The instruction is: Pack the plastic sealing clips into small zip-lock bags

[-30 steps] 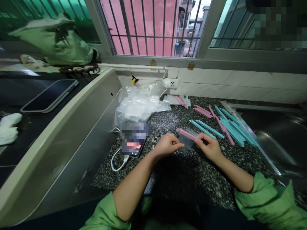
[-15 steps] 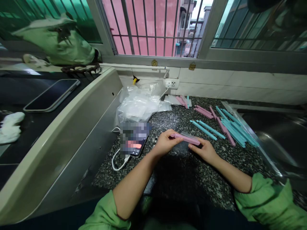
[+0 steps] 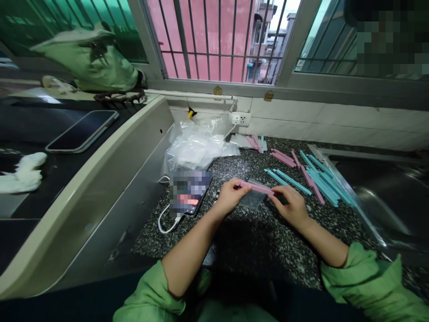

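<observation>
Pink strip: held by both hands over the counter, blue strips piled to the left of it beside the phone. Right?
Not quite. Head view: both hands, left and right, hold the pink strip, but the blue strips lie to its right, by the sink. The phone is on the left.

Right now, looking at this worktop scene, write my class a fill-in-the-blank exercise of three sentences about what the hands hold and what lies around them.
1. The left hand and right hand together hold one long clip coloured ____.
2. The loose clips lying beside the sink are pink and ____.
3. The phone on the worktop has a white ____ plugged into it.

Missing words: pink; blue; cable
</observation>
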`<action>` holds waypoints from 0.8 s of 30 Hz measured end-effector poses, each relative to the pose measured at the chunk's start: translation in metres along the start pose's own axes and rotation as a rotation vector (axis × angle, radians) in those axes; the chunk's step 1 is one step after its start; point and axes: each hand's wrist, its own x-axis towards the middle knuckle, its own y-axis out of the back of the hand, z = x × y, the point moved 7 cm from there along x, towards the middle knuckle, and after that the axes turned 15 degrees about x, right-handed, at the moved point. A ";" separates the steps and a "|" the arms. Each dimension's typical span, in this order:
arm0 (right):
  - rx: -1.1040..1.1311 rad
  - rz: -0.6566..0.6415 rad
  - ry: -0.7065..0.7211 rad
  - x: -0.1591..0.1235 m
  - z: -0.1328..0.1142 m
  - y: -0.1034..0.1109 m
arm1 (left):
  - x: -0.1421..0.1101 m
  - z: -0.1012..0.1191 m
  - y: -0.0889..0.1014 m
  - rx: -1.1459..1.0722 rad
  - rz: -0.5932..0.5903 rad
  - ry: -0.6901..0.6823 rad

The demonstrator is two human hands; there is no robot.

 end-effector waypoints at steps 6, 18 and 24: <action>-0.204 -0.025 0.106 0.020 0.002 0.014 | 0.023 0.004 -0.016 -0.090 -0.017 0.071; -0.434 0.057 -0.238 0.078 0.079 0.022 | 0.102 -0.013 -0.055 -0.327 0.116 0.345; -0.474 0.051 -0.599 0.108 0.124 0.002 | 0.129 -0.023 -0.066 -0.390 0.159 0.330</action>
